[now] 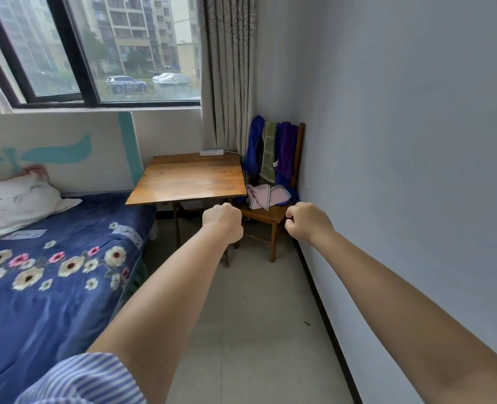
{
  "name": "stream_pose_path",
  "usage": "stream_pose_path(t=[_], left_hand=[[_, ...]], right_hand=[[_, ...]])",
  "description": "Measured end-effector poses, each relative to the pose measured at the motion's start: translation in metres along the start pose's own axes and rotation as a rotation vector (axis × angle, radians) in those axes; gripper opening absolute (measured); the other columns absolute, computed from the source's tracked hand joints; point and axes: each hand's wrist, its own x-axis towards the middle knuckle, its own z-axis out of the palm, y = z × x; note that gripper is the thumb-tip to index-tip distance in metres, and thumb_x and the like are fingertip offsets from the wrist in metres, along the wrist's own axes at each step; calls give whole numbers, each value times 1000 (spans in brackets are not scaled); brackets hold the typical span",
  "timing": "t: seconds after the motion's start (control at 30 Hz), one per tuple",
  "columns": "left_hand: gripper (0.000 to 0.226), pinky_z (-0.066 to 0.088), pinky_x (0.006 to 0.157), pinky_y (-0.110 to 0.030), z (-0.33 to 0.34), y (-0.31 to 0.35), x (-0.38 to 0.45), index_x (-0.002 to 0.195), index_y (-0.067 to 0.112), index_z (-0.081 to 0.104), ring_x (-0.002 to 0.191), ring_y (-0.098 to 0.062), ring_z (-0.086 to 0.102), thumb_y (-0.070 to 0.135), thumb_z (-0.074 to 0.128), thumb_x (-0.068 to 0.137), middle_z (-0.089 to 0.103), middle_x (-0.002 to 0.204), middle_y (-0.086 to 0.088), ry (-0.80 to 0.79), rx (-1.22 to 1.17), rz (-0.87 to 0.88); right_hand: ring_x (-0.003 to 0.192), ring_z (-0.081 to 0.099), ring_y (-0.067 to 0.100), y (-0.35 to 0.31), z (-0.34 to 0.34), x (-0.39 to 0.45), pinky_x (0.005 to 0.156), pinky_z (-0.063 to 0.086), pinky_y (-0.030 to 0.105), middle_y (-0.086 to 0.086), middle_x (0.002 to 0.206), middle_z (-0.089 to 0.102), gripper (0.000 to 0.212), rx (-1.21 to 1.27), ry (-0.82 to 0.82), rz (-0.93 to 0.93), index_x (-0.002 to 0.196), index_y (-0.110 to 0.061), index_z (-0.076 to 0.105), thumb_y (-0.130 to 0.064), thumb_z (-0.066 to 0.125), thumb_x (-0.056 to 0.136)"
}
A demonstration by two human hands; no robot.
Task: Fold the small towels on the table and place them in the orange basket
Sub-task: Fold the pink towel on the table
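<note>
You stand in a narrow bedroom, both bare arms stretched out ahead of you over a pale tiled floor (250, 330). Your left hand (223, 222) is balled into a fist with nothing in it; your right hand (305, 221) has its fingers curled in the same way, and it too holds nothing.

Ahead, a wooden table (189, 179) sits under the window (95, 51), its top bare but for a white power strip (211, 152) at the far edge. The small towels are not on it — they lie on the wooden chair (270, 217) just beside the table, in the corner: a pink and white heap (266, 196) on the seat, and blue, green and purple cloths (273, 150) draped over the backrest. Both hands hover in the air short of the chair, touching neither it nor the table.

To your left runs a bed with a blue floral cover (52, 272) and a pale pillow (17, 202); a patterned curtain (231, 71) hangs by the window, and a plain wall (416, 141) fills the right side. A striped sleeve (81, 380) shows at the bottom edge.

How many towels are in the heap is hard to make out, and your left hand hides part of the chair's front.
</note>
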Motion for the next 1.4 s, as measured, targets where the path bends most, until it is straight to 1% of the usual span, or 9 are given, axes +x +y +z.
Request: stream_pose_path(t=[0.1,0.27,0.4,0.53,0.7,0.77,0.97,1.1,1.4], left_hand=[[30,40,69,-30,13,-6,67,119,8,57,105,-28,57,18,42,95,55,117,-10,-23,-3,30],[27,42,70,-30,38,-12,208,114,8,58,101,-27,57,19,43,95,57,113,-9,-54,-34,31],[28,42,68,-29,48,-16,312,117,9,56,97,-25,55,20,44,94,57,115,-10,-81,-73,-4],[31,43,74,-30,60,-21,401,123,11,52,109,-27,55,18,43,95,56,120,-9,-95,-81,-4],[27,49,91,-35,85,-35,508,117,8,54,108,-29,55,14,45,93,56,119,-11,-195,-154,-37],[27,49,94,-38,98,-43,560,117,8,54,108,-29,56,14,47,92,56,118,-12,-221,-173,-44],[24,50,82,-32,127,-75,693,115,9,53,100,-26,59,16,44,94,58,110,-9,-227,-120,18],[25,47,77,-31,149,-89,764,116,10,53,103,-26,58,18,43,94,59,112,-8,-315,-132,29],[29,47,88,-37,229,-87,891,121,11,49,112,-29,53,22,42,95,54,121,-11,-462,-297,-35]], right_hand=[[99,57,25,18,21,61,76,47,28,13,110,62,28,27,-10,16,110,-4,61,-14,43,91],[98,58,27,64,61,190,82,52,35,15,109,62,28,45,-29,41,109,-3,61,-15,44,91],[98,58,28,101,80,282,82,51,36,16,110,62,28,51,-70,49,108,-2,61,-14,43,90],[102,57,29,131,98,366,84,50,36,16,114,60,29,50,-107,81,111,-2,60,-14,42,92],[102,57,29,151,136,465,83,49,36,16,114,60,28,69,-175,72,111,-2,60,-13,43,91],[103,57,29,160,158,511,85,49,37,16,116,60,29,78,-187,79,113,-2,59,-12,44,90],[108,56,28,183,211,633,87,47,34,14,120,59,30,108,-260,136,116,-4,59,-12,46,91],[111,54,28,200,242,692,89,44,31,15,123,58,30,134,-326,219,118,-3,57,-12,44,92],[110,55,31,253,333,793,89,45,31,16,121,60,30,224,-530,350,115,-1,60,-9,47,90]])
